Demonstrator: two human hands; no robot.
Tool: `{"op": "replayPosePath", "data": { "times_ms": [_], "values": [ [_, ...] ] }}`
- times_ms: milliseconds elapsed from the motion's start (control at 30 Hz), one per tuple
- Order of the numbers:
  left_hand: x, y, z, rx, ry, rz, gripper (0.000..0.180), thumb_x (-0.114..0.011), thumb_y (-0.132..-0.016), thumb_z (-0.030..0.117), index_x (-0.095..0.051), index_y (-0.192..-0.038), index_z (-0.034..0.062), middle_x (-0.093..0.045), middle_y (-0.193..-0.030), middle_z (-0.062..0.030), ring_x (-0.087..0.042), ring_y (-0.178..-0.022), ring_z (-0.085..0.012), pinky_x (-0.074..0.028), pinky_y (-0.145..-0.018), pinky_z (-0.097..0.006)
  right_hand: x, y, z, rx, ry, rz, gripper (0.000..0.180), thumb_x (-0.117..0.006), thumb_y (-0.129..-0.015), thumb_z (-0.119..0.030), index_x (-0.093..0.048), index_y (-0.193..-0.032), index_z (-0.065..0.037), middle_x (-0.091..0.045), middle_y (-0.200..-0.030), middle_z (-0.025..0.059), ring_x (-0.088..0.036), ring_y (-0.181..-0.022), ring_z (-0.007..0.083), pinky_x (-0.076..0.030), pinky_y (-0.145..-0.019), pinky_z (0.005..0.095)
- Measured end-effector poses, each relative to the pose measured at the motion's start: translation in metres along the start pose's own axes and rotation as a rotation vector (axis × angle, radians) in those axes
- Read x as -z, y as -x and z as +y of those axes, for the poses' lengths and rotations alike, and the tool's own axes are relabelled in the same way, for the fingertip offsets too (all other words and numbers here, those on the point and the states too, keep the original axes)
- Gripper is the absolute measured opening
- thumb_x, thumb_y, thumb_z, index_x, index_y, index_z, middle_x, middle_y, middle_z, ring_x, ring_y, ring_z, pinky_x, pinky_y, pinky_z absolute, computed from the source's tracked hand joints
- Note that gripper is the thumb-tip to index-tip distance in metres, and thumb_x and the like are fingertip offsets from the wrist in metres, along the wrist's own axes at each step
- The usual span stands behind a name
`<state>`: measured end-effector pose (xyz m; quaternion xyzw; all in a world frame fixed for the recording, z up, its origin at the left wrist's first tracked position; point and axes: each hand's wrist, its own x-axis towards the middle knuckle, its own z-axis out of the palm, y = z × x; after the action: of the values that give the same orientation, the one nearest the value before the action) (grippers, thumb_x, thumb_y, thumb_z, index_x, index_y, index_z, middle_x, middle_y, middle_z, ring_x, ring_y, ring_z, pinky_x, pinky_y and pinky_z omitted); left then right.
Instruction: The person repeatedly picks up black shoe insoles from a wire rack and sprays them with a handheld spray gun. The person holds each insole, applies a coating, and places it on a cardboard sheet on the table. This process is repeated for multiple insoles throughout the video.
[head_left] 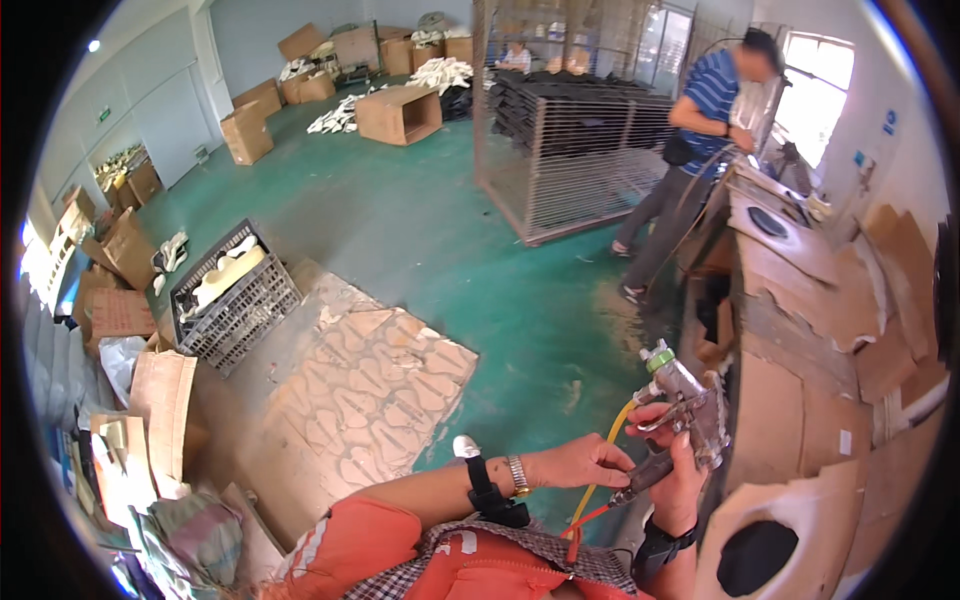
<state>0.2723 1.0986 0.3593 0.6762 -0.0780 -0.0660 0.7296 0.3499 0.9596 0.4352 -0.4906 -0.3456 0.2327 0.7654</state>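
Note:
A metal spray gun point(704, 425) with a green ring at one end is tilted in my right hand point(682, 482), whose fingers wrap around its body and grip. My left hand point(588, 464) comes in from the left, its thumb and fingers pinched together at the fitting on the lower end of the gun's handle. A yellow hose point(612, 440) joins the gun near its green-ringed end. From the handle's lower end runs a red hose point(592, 516), down toward my front. The exact contact of my left fingertips is partly hidden.
At my right stands a cardboard-covered bench point(785, 400) with dark round openings. Stained cardboard point(385, 400) lies on the green floor, beside a black crate point(250, 310) of pale pieces. Farther off, a person point(712, 105) in a striped shirt works near a wire cage point(590, 150).

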Motion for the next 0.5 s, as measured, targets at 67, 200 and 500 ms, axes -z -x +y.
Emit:
{"op": "replayPosePath", "data": {
  "times_ms": [67,200,500],
  "values": [
    [0.06,0.009,0.0,0.044,-0.15,0.071,0.022,-0.068,-0.087,0.017,-0.066,-0.102,0.0,-0.068,-0.092,-0.002,-0.06,-0.082,-0.0078,-0.048,-0.08,-0.025,-0.03,-0.057,0.028,0.003,-0.109,-0.039,0.058,-0.057,-0.092,-0.034,-0.04,-0.133,0.002,-0.061,-0.104,0.0156,-0.06,-0.092,0.0208,-0.051,-0.074,0.0336],
    [0.191,0.016,0.023,0.077,-0.213,0.153,0.019,-0.069,-0.085,0.011,-0.064,-0.1,0.0007,-0.067,-0.093,-0.002,-0.06,-0.085,-0.0086,-0.048,-0.083,-0.026,-0.1,-0.179,0.068,-0.134,-0.14,-0.13,0.066,-0.059,-0.092,-0.022,-0.025,-0.146,-0.005,-0.061,-0.103,0.0125,-0.058,-0.083,0.0146,-0.05,-0.07,0.028],
    [0.415,0.057,0.071,-0.024,0.065,0.46,0.023,-0.066,-0.087,0.003,-0.059,-0.11,0.0028,-0.063,-0.102,-0.0019,-0.058,-0.093,-0.0091,-0.049,-0.084,-0.027,-0.224,-0.403,0.131,-0.335,-0.21,-0.564,0.055,-0.057,-0.094,-0.017,-0.035,-0.141,-0.001,-0.058,-0.11,0.0058,-0.053,-0.103,0.0135,-0.042,-0.094,0.0292]
  ]
}}
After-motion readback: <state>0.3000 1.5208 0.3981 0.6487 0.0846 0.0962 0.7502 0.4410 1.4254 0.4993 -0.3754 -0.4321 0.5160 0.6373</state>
